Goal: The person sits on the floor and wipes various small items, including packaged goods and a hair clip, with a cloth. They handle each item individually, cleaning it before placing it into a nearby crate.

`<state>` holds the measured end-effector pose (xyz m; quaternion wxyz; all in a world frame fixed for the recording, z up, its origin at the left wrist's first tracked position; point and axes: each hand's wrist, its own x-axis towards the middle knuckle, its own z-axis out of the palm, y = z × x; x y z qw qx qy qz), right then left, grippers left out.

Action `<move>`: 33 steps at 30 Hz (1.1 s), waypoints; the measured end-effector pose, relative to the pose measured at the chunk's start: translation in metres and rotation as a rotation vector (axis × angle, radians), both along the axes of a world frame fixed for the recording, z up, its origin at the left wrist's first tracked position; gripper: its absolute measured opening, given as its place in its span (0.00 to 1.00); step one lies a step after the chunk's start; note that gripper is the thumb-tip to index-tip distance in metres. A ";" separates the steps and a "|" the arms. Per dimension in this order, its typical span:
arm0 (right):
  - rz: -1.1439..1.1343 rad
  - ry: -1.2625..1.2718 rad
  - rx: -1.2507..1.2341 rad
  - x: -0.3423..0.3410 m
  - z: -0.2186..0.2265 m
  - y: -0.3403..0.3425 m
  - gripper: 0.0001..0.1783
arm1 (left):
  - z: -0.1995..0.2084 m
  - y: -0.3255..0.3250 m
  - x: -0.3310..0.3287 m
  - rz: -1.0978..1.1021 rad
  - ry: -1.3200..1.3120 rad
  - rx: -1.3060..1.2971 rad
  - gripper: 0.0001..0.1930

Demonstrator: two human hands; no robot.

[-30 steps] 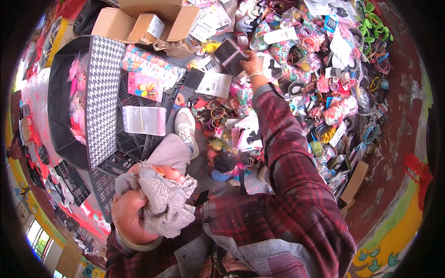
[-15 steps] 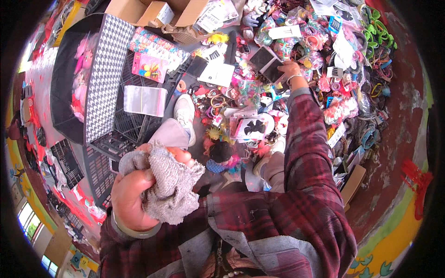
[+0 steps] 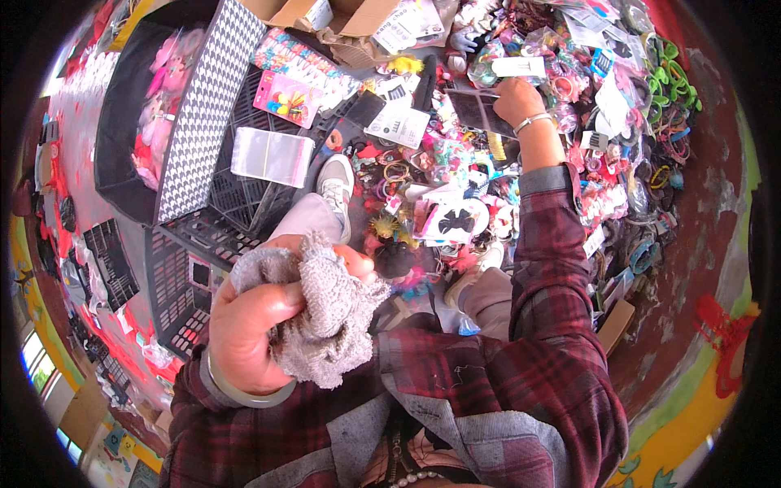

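Observation:
My left hand (image 3: 256, 325) is closed around a crumpled grey cloth (image 3: 329, 321), held up before my body at the lower left. A bangle rings that wrist. My right arm stretches out over a heap of hair accessories (image 3: 464, 159). There my right hand (image 3: 522, 106) has its fingers curled at the upper right edge of a dark, glossy flat packet (image 3: 476, 112); its fingertips are partly hidden. A white label strip (image 3: 519, 67) lies just above that hand. Nearer me is a card with a black bow (image 3: 457, 221).
At the left stands a black crate (image 3: 179, 297) beside a houndstooth-sided bin (image 3: 199, 114) holding pink items. Clear plastic bags (image 3: 272, 157) and a pink card (image 3: 286, 99) lie on the crates. Cardboard boxes (image 3: 358, 37) sit at the back, green hair ties (image 3: 669, 81) at far right.
The view has shifted, so most things appear farther right. My right hand has moved up along the dark packet's edge. My left hand still grips the cloth.

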<state>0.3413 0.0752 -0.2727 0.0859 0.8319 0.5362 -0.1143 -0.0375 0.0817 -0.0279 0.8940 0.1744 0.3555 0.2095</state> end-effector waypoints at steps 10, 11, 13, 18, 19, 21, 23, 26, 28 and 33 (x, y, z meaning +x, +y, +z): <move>0.030 0.518 0.080 -0.035 -0.062 0.037 0.18 | 0.003 0.020 -0.003 -0.025 0.048 -0.016 0.17; -0.042 0.723 0.074 -0.046 -0.078 0.037 0.19 | 0.003 0.022 -0.003 -0.019 0.046 -0.022 0.17; -0.008 0.764 0.075 -0.067 -0.123 0.042 0.21 | 0.004 0.025 -0.002 -0.025 0.080 -0.013 0.17; -0.237 0.556 -0.139 -0.086 -0.189 0.056 0.25 | 0.002 0.031 0.003 -0.005 0.118 -0.031 0.16; -0.242 0.529 -0.224 -0.088 -0.191 0.060 0.26 | 0.002 0.030 0.002 0.009 0.140 -0.029 0.16; -0.215 0.522 -0.282 -0.089 -0.193 0.066 0.25 | 0.001 0.030 0.002 0.023 0.145 -0.031 0.16; -0.193 0.479 -0.279 -0.089 -0.195 0.066 0.22 | 0.002 0.029 0.002 0.027 0.099 -0.039 0.16; -0.212 0.423 -0.240 -0.088 -0.193 0.058 0.22 | 0.002 0.030 0.000 -0.073 0.104 0.002 0.16; -0.212 0.340 -0.227 -0.093 -0.176 0.049 0.22 | 0.005 0.029 -0.001 -0.080 0.134 0.016 0.16; -0.097 0.204 -0.202 -0.086 -0.096 0.035 0.23 | 0.004 0.019 -0.009 -0.036 0.043 -0.012 0.17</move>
